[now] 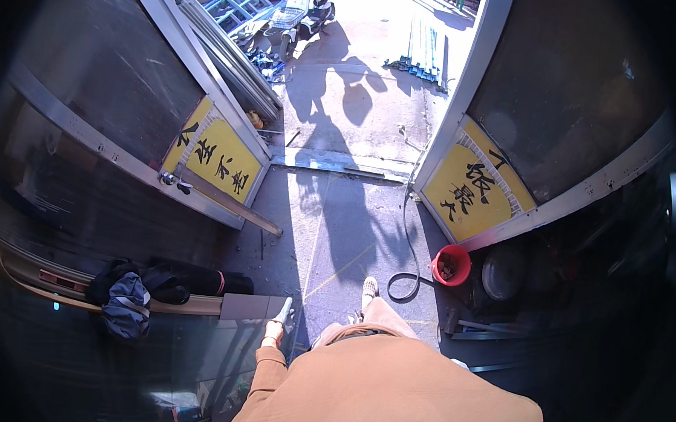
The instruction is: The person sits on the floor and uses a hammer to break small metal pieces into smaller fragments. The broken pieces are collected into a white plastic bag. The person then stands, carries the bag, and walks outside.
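Note:
My left hand (279, 323) hangs low beside my body, past a tan sleeve (270, 369). Bare skin shows at the wrist, and a pale grey covering like a work glove lies beyond it. Its fingers are too small to make out, and I see nothing certain in them. The hand is nearest to grey panels (245, 306) at the left. At the right edge of my tan top, a small whitish patch (459, 363) may be my right hand in a glove; the sleeve and body hide the rest. One light shoe (370, 287) shows ahead of me.
Two door leaves with yellow signs (223, 161) flank a sunlit threshold (340, 164). A wooden bar (258, 221) juts from the left door. At right are a red bucket (452, 266) and a dark strap (404, 288) on the floor. A scooter (297, 17) stands outside.

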Action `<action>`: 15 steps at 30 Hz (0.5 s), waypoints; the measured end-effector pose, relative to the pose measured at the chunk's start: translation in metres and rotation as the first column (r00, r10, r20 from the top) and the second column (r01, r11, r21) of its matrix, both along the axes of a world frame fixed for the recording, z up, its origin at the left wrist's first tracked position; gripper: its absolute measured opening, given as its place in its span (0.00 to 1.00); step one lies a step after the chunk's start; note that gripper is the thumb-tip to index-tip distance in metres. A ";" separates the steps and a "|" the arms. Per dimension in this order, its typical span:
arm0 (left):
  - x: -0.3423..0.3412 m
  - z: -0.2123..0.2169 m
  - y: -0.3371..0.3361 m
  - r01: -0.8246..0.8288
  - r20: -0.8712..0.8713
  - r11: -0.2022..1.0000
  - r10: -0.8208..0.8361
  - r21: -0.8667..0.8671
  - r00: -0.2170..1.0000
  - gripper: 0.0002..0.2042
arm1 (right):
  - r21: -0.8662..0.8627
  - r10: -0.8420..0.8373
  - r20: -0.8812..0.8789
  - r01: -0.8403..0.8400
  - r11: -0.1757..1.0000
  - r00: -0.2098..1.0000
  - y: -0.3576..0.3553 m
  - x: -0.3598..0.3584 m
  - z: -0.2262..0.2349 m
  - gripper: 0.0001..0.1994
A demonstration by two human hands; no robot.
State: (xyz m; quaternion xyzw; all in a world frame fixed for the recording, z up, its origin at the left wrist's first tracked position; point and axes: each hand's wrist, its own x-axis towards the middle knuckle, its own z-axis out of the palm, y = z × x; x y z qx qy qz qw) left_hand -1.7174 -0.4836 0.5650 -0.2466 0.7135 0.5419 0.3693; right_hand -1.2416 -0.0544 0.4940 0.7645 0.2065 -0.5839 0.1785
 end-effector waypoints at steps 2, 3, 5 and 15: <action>-0.011 -0.070 -0.049 0.125 0.117 0.951 -0.095 -0.282 0.989 0.37 | 0.014 0.044 -0.091 -0.043 0.999 0.995 0.055 -0.099 -0.028 0.27; -0.001 -0.077 -0.021 0.059 0.023 0.960 -0.055 -0.273 0.998 0.38 | 0.056 0.033 -0.104 -0.027 0.998 0.994 0.090 -0.129 -0.035 0.27; 0.002 -0.073 -0.019 0.084 0.216 0.879 0.022 -0.470 0.976 0.34 | 0.160 0.163 -0.282 -0.121 0.980 0.945 0.142 -0.251 -0.023 0.22; -0.134 -0.102 0.065 -0.022 0.257 0.858 0.178 -0.512 0.950 0.34 | 0.800 0.782 -0.429 -0.211 0.561 0.453 0.263 -0.678 0.095 0.16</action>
